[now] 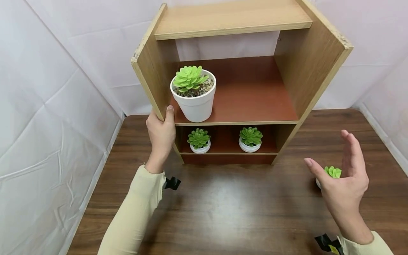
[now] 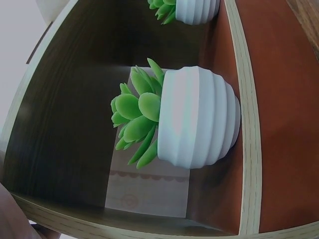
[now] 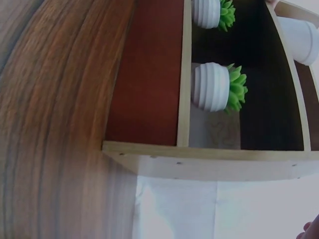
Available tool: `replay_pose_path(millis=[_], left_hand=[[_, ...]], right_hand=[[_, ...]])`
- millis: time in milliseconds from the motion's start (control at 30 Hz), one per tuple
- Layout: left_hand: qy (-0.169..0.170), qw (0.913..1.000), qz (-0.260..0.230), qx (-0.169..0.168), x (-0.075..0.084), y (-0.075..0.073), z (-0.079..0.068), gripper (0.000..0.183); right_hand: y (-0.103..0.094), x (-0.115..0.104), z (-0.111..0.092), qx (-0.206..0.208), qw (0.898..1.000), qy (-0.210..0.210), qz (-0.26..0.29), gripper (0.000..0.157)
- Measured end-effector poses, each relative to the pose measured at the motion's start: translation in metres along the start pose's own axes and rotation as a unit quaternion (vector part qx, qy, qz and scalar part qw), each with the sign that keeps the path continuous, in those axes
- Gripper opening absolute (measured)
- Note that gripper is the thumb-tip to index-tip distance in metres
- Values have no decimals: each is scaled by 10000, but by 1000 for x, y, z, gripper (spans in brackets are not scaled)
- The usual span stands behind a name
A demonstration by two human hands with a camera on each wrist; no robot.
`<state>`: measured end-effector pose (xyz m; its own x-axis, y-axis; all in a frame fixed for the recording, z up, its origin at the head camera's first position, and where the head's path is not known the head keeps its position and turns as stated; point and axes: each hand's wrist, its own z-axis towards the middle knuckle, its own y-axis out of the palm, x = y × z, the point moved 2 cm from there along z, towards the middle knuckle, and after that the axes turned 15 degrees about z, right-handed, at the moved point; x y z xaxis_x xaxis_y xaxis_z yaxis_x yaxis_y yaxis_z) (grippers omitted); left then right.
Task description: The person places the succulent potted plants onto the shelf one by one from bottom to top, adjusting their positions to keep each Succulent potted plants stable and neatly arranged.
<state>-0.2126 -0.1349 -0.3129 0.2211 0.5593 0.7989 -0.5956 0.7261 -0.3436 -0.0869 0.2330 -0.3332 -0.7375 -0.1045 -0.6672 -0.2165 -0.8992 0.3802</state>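
My left hand (image 1: 161, 134) grips the front edge of the left side panel of a wooden shelf (image 1: 318, 79), its thumb on the inner face. Just beside that thumb, a large white pot with a green succulent (image 1: 198, 104) stands on the middle board. Two smaller succulents in ribbed white pots, a left one (image 1: 199, 140) and a right one (image 1: 250, 139), sit in the low compartment below. My right hand (image 1: 349, 180) is held up with thumb and fingers spread, nothing between them. Behind it, a small potted succulent (image 1: 333, 172) on the table is mostly hidden.
The shelf stands on a dark brown wood-grain table (image 1: 223, 209), near its back edge. White cloth (image 1: 63, 88) hangs behind and at both sides. Under the middle board, the low compartment leaves little height above the small plants. A top board (image 1: 232, 17) spans the shelf.
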Motion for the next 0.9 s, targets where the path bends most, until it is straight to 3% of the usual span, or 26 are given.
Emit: replay_pose_path(millis=[200, 367, 533, 900], left_hand=[[73, 10000, -43, 43, 1, 2, 1, 15], [51, 10000, -15, 36, -1, 2, 1, 16], [-41, 10000, 47, 33, -3, 0, -4, 15], [58, 9999, -49, 66, -2, 1, 0, 15]], right_hand=[[-11, 5, -1, 94, 9981, 97, -605, 80], [-28, 17, -5, -74, 9896, 200, -1419, 83], [-45, 28, -10, -25, 9828, 395, -1803, 86], [-42, 12, -13, 557, 9689, 648, -2323, 75]])
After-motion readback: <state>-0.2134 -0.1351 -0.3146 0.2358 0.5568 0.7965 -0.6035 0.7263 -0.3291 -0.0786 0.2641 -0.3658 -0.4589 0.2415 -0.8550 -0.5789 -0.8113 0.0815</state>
